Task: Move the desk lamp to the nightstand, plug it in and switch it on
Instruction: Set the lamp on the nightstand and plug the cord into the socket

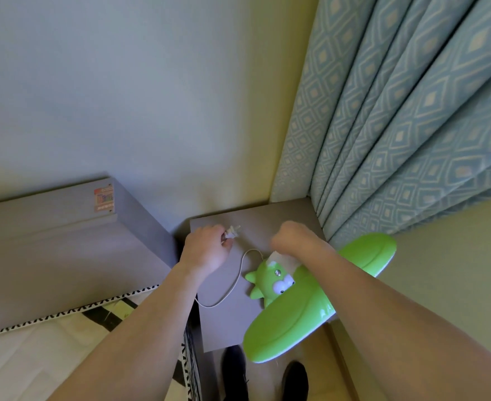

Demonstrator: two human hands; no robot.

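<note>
Standing on the grey square-topped nightstand [224,322] at lower centre of the frame: one bright green plastic desk lamp [270,285] with a cartoon-animal base and a long oval green shade that overhangs the nightstand's right edge. Relocation step: judged complete.

White two-pin plug [234,229]: pinched in the grip of the left hand [206,250], fingers closed narrowly round its body, prongs aimed toward the back wall at upper centre. Thin white power cord [232,282]: runs from the plug in a slack loop across the nightstand top and back to the lamp base.

Right hand [289,237]: curled into a loose fist above the rear of the lamp base, just right of the plug; whether its grip encloses anything cannot be told.

Socket: none visible in the frame; location unknown. Plugging in: not yet done. Switching on: not yet done; no light shows from the shade.

Surroundings: grey padded bed headboard [64,227] at left, blue diamond-patterned curtain [397,111] at upper right.
</note>
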